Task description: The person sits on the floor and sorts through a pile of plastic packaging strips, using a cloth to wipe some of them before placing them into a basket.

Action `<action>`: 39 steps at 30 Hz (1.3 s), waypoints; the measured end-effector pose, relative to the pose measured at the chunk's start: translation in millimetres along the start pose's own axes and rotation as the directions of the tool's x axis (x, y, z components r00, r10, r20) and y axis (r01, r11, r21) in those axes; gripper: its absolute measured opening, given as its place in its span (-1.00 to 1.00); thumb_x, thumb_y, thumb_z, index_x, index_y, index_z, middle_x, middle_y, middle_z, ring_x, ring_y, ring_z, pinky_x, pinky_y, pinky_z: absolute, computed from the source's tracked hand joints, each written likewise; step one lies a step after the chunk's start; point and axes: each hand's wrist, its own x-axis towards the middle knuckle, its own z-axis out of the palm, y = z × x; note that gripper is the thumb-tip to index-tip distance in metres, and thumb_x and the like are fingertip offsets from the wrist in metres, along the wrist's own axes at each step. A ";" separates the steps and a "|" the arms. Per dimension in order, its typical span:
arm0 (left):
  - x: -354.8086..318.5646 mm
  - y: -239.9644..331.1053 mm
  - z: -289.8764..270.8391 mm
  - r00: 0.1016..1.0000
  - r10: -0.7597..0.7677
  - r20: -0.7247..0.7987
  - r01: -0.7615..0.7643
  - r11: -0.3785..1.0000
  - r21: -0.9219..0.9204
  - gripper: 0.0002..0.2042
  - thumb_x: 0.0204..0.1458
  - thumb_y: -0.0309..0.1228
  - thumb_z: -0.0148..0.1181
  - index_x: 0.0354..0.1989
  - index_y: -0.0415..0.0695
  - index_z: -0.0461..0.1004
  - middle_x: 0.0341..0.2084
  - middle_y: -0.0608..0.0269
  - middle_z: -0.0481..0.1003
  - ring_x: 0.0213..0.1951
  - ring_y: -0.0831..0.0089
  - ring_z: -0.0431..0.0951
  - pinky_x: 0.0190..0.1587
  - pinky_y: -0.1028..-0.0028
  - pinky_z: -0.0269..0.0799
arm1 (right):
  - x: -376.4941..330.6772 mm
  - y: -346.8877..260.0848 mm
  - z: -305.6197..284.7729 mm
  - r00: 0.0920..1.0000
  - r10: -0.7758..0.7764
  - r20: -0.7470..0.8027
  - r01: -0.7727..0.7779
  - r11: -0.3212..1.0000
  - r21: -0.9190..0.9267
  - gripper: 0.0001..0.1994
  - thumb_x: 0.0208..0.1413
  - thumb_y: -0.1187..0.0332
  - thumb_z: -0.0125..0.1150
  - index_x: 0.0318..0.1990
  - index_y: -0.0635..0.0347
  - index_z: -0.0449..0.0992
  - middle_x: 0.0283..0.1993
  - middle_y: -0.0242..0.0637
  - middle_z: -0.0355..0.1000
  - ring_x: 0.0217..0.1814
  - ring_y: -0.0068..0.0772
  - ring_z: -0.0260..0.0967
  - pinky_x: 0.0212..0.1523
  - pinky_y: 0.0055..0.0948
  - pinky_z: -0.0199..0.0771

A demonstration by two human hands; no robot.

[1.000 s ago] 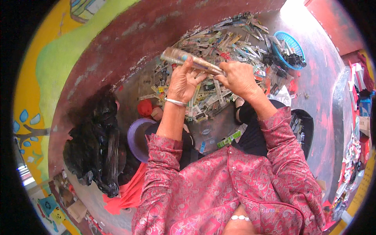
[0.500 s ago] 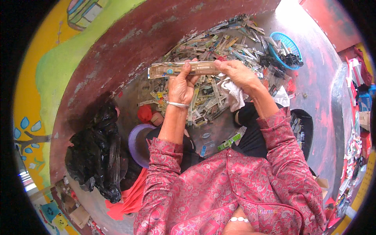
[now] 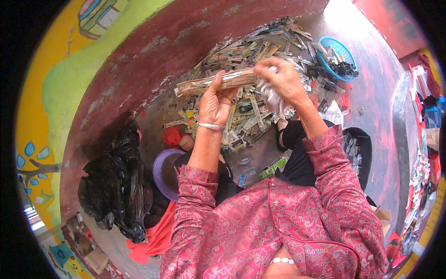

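A long, narrow, clear plastic sleeve with brownish contents [image 3: 195, 85] is held up over the pile, slanting slightly up to the right. My left hand [image 3: 217, 100] grips it near the middle, thumb on top and fingers underneath. At its right end is my right hand [image 3: 281, 79], fingers closed around a crumpled white cloth [image 3: 274, 95] that hangs below the palm. Whether those fingers also pinch the sleeve is hard to see. Beneath both hands spreads a heap of flat, narrow plastic packages [image 3: 253, 109] on the floor.
A blue basket [image 3: 337, 44] with black scraps stands at the far right of the heap. On the left are a purple basin [image 3: 162, 174] and black plastic bags [image 3: 114, 186]. A dark container [image 3: 364, 153] sits by my right leg. A dark red wall [image 3: 153, 46] rises behind.
My right hand has lifted slightly and turned, and the cloth has swung with it. The sleeve has rolled in my left hand, so its blue round mark no longer shows.
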 end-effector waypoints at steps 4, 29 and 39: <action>3.5 -13.1 5.4 0.998 0.040 -0.053 -0.040 0.999 -0.007 -0.75 -0.02 -0.41 0.12 -0.19 -0.27 0.36 -0.24 0.08 0.44 -0.17 0.29 0.44 -0.04 0.28 0.39 | -5.3 -30.8 5.0 0.867 -0.186 -0.462 0.200 0.980 -0.018 -0.87 -0.08 0.35 0.16 -0.45 0.22 0.44 -0.54 -0.28 0.42 -0.51 -0.47 0.38 -0.51 -0.49 0.36; -12.1 -2.6 13.0 0.976 0.038 0.215 0.003 0.983 -0.184 -0.55 -0.04 -0.36 0.14 -0.04 -0.36 0.18 0.05 -0.14 0.17 0.14 0.11 0.13 0.20 0.09 0.02 | -7.3 3.8 6.5 0.964 0.168 0.206 -0.250 0.835 0.490 -0.80 -0.04 0.38 0.15 -0.27 0.29 0.49 -0.39 -0.47 0.40 -0.34 -0.71 0.24 -0.28 -0.66 0.25; -3.3 -9.8 14.1 0.992 -0.002 0.124 0.040 0.952 -0.302 -0.62 -0.08 -0.36 0.18 -0.15 -0.35 0.27 -0.03 -0.07 0.30 0.09 0.07 0.21 0.16 0.12 0.13 | -9.8 0.9 10.8 0.994 -0.008 0.111 -0.046 0.878 0.477 -0.69 -0.15 0.61 -0.11 -0.23 0.28 0.48 -0.24 -0.37 0.42 -0.16 -0.61 0.29 -0.10 -0.59 0.26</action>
